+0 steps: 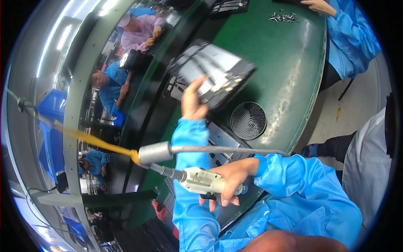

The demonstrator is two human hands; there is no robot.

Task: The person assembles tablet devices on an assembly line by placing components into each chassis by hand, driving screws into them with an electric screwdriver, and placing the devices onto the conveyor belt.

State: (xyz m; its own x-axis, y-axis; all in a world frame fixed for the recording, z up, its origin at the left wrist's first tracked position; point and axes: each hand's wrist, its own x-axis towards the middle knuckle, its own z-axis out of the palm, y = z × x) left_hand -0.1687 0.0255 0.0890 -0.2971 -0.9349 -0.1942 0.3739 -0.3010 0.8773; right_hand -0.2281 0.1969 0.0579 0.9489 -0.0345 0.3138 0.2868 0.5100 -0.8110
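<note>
My left hand (194, 101) grips the near edge of a flat black-and-silver panel-like assembly (216, 65), its thumb on the upper face. The assembly is tilted and raised above the green bench (268, 54); motion blurs its small details. Closer to my body, my right hand (233, 178) is closed around a cream-coloured electric screwdriver (201, 179), which lies sideways across my left forearm. A cable runs from the screwdriver's left end beside a grey cylinder (154, 153) on a yellow cord (100, 145). The fingers partly cover the screwdriver's right end.
A round dimpled dish (248, 130) with small dark pieces sits right of the assembly. Another silver-and-black assembly (222, 136) lies beneath my arms. Loose small parts (283, 17) are piled at the far right, near a co-worker's hand (317, 6). Someone in grey (365, 155) stands at right.
</note>
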